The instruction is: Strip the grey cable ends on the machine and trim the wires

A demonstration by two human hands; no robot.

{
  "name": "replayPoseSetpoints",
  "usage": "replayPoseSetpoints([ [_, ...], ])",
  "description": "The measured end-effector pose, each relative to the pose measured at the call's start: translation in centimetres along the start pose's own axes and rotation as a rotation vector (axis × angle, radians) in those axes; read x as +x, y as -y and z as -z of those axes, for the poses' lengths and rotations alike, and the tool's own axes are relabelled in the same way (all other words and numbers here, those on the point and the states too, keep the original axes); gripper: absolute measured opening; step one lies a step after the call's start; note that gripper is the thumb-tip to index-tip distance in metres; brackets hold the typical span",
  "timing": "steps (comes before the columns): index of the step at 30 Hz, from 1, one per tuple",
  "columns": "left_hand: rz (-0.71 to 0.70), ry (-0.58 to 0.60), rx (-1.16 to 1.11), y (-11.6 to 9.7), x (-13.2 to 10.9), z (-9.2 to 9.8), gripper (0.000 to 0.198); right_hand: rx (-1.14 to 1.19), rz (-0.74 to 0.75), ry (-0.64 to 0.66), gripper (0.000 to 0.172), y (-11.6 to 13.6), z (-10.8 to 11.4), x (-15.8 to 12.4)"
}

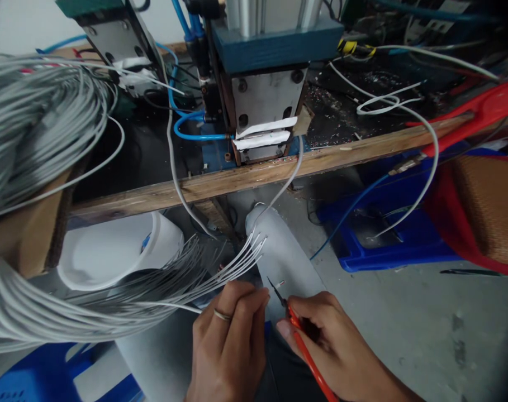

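Note:
A thin light-grey cable [180,305] runs from the bundle at the left into my left hand [232,335], whose fingers are pinched around it. A ring sits on one finger. My right hand [324,335] is closed on red-handled cutters [306,354]. Their dark pointed tip lies just right of my left fingertips. Close to that tip is a small cable end [281,283] with a whitish tip, over my grey-trousered leg [287,251]. Whether the tip touches it I cannot tell. Several stripped cable ends [254,245] of the bundle fan out above my left hand.
A press-like machine [266,95] stands on the wood-edged bench [153,198]. Coiled grey cable [48,123] hangs at the left by a cardboard box [39,234]. Below are a white bucket [107,251] and a blue plastic stool [354,240]. A red air gun [475,117] is at the right.

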State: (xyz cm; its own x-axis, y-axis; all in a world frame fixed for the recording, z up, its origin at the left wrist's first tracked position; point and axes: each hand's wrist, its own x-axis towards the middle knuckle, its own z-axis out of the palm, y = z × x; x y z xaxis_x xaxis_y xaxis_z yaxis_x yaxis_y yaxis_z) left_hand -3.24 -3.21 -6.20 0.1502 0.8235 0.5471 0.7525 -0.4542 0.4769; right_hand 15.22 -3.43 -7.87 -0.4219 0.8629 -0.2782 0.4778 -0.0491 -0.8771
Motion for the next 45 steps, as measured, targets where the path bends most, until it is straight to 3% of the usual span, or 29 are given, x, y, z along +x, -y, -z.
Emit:
replayPoseSetpoints([
  [7, -0.063, 0.064, 0.01, 0.5, -0.3, 0.4, 0.026, 0.126, -0.094, -0.073, 0.056, -0.7, -1.0, -1.1],
  [12, -0.099, 0.08, 0.047, 0.8, -0.7, 0.6, 0.028, 0.125, -0.114, 0.055, 0.048, 0.0, -0.8, -0.4],
  [14, -0.049, 0.079, 0.011, 0.7, -0.7, 0.5, 0.028, 0.101, -0.049, 0.047, 0.045, 0.4, -0.5, 0.0],
  [18, 0.186, 0.147, -0.261, 0.6, 0.1, 0.4, 0.014, 0.033, 0.152, -0.073, 0.044, 0.6, -0.1, 0.4],
  [22, 0.247, 0.165, -0.433, 0.7, 1.1, 0.7, 0.016, 0.003, 0.192, -0.092, 0.042, 0.7, 0.1, 0.6],
  [29, 0.183, 0.137, -0.388, 0.9, 0.9, 0.7, 0.02, 0.042, 0.131, -0.039, 0.049, 0.9, 0.2, 0.5],
  [34, 0.086, 0.094, -0.232, 0.8, 0.5, 0.2, 0.021, 0.047, 0.116, -0.06, 0.055, 0.7, 0.1, 0.5],
  [45, -0.096, 0.087, -0.053, 1.2, -0.2, 0.0, 0.022, -0.056, 0.097, -0.078, 0.048, 0.0, 0.3, 0.2],
])
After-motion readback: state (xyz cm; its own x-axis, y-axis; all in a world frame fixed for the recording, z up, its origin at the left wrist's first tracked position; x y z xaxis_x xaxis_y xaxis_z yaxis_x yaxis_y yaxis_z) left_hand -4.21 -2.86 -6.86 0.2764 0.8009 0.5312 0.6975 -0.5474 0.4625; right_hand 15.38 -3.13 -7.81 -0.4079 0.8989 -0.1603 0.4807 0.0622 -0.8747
